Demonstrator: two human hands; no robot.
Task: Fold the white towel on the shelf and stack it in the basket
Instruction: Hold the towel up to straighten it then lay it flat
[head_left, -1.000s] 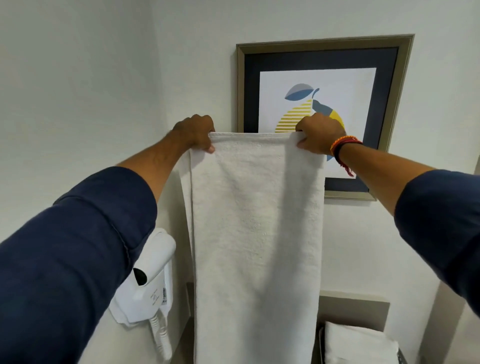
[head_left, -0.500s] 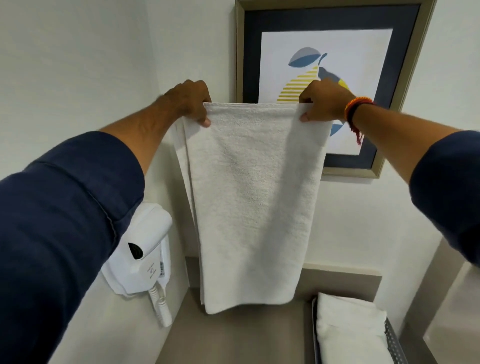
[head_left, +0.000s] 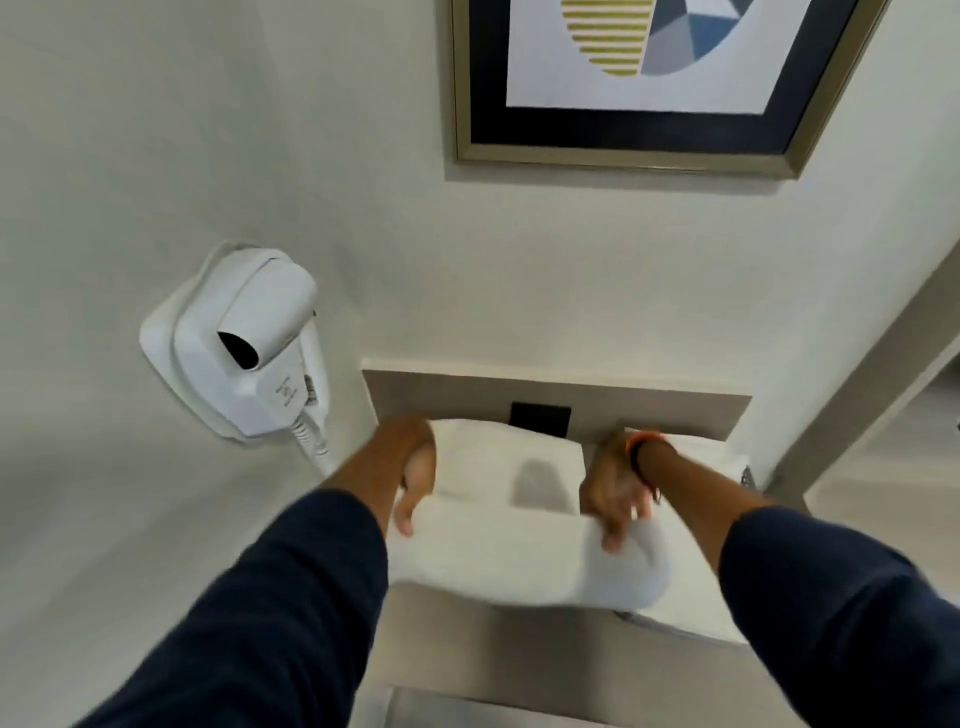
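One framed print on the pale wall, above one beige shelf. One wall-mounted hair dryer at left, white, cord trailing down. One white towel spread low over the shelf, near edge doubled toward the camera, far part against the back ledge. Further white cloth at right, basket mostly hidden. Two dark-sleeved arms reaching in: left hand curled around the towel's left edge; right hand, blurred, fingers down on the right edge, grip impossible to confirm. One orange wristband.
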